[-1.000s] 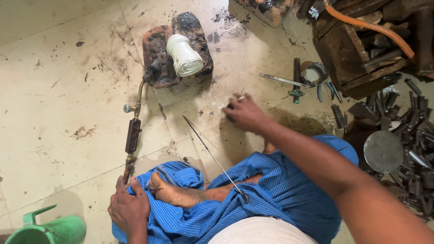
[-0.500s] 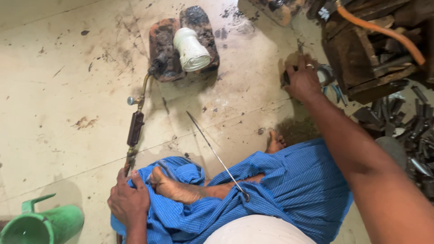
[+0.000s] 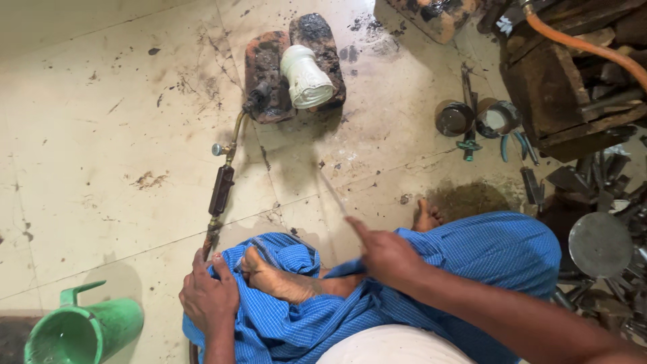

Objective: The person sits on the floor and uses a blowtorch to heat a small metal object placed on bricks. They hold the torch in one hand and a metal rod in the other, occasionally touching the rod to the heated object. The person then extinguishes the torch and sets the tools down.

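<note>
I sit cross-legged on a tiled floor in a blue checked cloth (image 3: 472,256). My left hand (image 3: 209,300) rests on the cloth by my foot, closed around the lower end of a brass gas torch (image 3: 222,189). The torch's nozzle reaches two sooty bricks (image 3: 266,74), where a white ribbed fitting (image 3: 306,75) lies. My right hand (image 3: 385,255) hovers over my lap, pinching a thin metal rod (image 3: 335,197). The rod is blurred and points toward the bricks.
A green plastic mug (image 3: 84,330) stands at the lower left. Two small metal tins (image 3: 453,118) and blue-handled pliers (image 3: 513,145) lie to the right. Behind them are a dark wooden box (image 3: 573,94) with an orange hose (image 3: 583,46), then scrap metal with a round disc (image 3: 598,244).
My right hand went out to the tins and tools at the right, then came back over my lap. The thin rod that lay on the floor is lifted. My left hand stayed put.
</note>
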